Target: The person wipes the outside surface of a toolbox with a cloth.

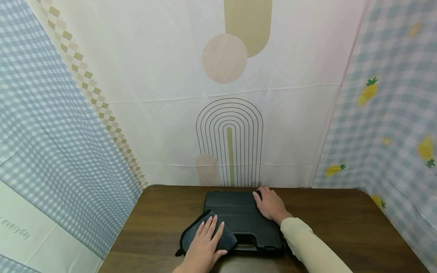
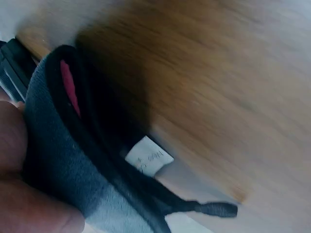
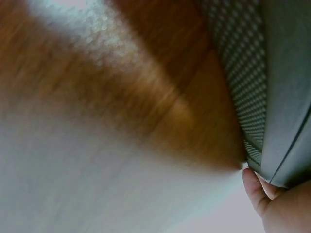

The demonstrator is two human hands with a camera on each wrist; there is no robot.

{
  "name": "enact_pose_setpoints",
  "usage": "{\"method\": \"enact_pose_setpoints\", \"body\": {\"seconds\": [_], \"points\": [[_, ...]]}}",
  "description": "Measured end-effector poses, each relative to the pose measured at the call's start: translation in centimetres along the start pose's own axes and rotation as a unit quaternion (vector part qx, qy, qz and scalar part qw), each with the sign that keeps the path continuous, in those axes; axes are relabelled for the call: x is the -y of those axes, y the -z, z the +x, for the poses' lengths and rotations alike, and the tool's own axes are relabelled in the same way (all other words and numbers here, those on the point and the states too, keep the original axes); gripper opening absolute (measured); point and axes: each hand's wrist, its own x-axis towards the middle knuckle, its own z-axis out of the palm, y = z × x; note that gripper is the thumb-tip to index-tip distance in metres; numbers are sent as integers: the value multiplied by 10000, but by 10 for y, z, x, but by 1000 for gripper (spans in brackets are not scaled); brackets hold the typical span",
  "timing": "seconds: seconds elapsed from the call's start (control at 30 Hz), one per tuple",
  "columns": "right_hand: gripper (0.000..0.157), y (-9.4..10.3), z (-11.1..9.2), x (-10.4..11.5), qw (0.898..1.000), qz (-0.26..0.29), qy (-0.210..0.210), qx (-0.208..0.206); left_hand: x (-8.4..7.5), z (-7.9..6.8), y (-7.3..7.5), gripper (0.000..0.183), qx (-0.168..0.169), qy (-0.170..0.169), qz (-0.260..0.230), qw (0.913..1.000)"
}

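A black plastic case [image 1: 235, 208] with a carry handle [image 1: 246, 239] along its near side lies flat on the table. Over its near left part is a blue-grey cleaning cloth [image 1: 191, 236] with black edging. My left hand [image 1: 205, 242] presses on the cloth, fingers straight and slightly spread. In the left wrist view, the cloth [image 2: 68, 145] bulges up at its edge, showing a pink inner side, a white tag [image 2: 149, 156] and a hanging loop [image 2: 218, 209]. My right hand [image 1: 271, 204] grips the case's far right corner, fingertips bent over its edge [image 3: 255, 187].
The brown wooden table [image 1: 160, 216] extends to both sides of the case. A white patterned cloth [image 1: 164, 132] hangs behind the table's far edge. Checked cloths hang at the left [image 1: 75, 132] and right [image 1: 385, 125].
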Motion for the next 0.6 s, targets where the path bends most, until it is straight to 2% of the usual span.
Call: {"method": "enact_pose_setpoints", "body": {"seconds": [0.17, 0.37, 0.6], "points": [[58, 0, 0, -2, 10000, -62, -2, 18, -10, 7, -6, 79, -183, -83, 424, 9989], [57, -2, 0, 0, 10000, -64, -25, 19, -21, 16, -13, 81, -522, -411, 600, 9960], [58, 0, 0, 1, 10000, -86, -26, 6, -34, 27, -13, 83, -344, -470, 748, 9955]]}}
